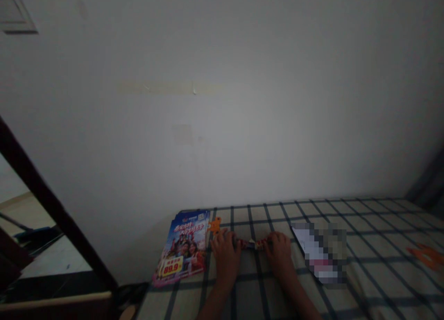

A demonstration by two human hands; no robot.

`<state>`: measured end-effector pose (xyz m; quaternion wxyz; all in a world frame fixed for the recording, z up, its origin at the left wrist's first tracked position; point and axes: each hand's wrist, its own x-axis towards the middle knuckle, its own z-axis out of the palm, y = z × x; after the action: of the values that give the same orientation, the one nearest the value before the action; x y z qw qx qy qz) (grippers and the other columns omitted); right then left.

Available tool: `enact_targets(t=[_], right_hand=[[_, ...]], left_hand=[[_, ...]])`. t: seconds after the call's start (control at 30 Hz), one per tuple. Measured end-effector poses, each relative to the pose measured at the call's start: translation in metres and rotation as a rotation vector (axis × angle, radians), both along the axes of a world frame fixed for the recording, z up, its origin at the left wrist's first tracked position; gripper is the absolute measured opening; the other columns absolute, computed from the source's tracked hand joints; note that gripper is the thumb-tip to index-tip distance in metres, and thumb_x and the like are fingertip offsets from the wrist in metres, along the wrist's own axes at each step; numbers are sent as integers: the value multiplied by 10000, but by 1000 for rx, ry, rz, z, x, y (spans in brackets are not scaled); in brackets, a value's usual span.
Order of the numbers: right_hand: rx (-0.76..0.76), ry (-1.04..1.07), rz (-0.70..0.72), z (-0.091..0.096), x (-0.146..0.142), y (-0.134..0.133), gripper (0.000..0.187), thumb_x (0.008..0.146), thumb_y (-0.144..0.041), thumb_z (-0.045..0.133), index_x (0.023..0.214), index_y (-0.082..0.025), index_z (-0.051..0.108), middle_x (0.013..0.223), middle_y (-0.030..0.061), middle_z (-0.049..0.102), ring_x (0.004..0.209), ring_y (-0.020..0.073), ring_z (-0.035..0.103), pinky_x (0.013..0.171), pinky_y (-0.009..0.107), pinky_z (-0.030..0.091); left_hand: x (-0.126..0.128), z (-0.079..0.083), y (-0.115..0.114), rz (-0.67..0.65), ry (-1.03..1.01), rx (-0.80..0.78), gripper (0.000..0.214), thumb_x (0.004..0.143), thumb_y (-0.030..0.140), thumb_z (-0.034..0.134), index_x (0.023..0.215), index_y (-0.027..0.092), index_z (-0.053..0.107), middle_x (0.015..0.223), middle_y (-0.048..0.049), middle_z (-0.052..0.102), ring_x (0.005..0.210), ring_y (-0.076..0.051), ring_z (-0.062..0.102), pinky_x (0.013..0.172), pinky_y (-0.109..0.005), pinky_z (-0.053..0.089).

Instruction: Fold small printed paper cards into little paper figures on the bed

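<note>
My left hand [226,256] and my right hand [279,254] rest on a checked bedsheet [367,273], fingers curled. Between them they pinch a small folded strip of coloured paper [252,244], one hand at each end, held flat against the sheet. A small orange paper piece [214,225] lies just beyond my left hand. The light is dim and the strip's detail is hard to read.
A colourful printed flyer [183,251] lies to the left of my hands at the bed's edge. A blurred flat object [321,253] sits to the right. A white wall [222,102] rises right behind the bed. A dark bed-frame bar [52,204] slants at left.
</note>
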<state>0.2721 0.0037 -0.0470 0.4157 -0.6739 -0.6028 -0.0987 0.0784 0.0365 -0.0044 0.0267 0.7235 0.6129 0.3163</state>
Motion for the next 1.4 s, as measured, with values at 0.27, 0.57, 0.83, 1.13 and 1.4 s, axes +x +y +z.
enact_targets(t=[0.27,0.57,0.83,1.13,1.4], right_hand=[[-25,-27,54,12,-1,-8,226,940,-336,496,992,-315,714,1074,87,589,1051,273,513,902,445,460],[-11,24,83,16,-3,-10,236,883,-485,614,987,-303,722,1066,94,591,1066,284,523,909,465,479],[-40,16,58,14,-4,-8,240,900,-488,591,927,-286,717,1017,99,598,1042,290,523,899,470,479],[-12,-16,46,13,-5,-8,303,912,-532,556,913,-273,712,1015,103,599,1022,286,535,889,459,478],[-37,-39,20,10,-5,-5,292,897,-526,585,902,-252,683,1017,113,603,1008,297,537,889,461,472]], left_hand=[[-6,6,-3,-95,-13,7,213,887,236,558,952,300,750,1284,-71,586,1216,-313,462,1069,-565,325],[-12,4,1,-146,-49,4,202,858,469,661,924,309,765,1254,-58,600,1216,-300,469,1075,-522,340],[-9,2,0,-97,-15,18,298,829,560,669,904,287,762,1247,-75,607,1202,-318,476,1068,-554,334],[-6,7,-3,-61,52,27,287,832,529,679,901,258,744,1239,-96,616,1199,-333,485,1057,-547,345],[-3,8,-4,-44,71,-13,280,836,503,677,954,255,736,1255,-108,608,1226,-355,473,1062,-565,329]])
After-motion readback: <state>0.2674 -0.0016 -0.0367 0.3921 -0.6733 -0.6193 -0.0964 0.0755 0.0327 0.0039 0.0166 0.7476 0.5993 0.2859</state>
